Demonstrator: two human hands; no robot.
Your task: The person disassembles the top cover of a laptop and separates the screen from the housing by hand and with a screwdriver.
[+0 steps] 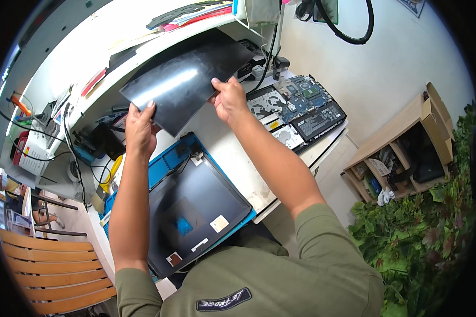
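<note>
Holding the thin dark panel (188,79) up off the desk (232,158) by two edges, left hand (140,129) pinching the near corner, right hand (230,99) pinching the right edge, fingertips kept to the rim, likely sparing the glossy face. Hovering above the empty lid shell (195,203) lying on the blue mat (166,158) at the near edge. Crowding the far right corner: an opened laptop base (299,108) with bare circuit board, and cables (267,58) hanging behind.

A thin flat rectangular panel (188,79) was held above the workbench (232,153), behind the open laptop lid shell (195,206); the exposed laptop base with circuit board (299,108) lay right.
</note>
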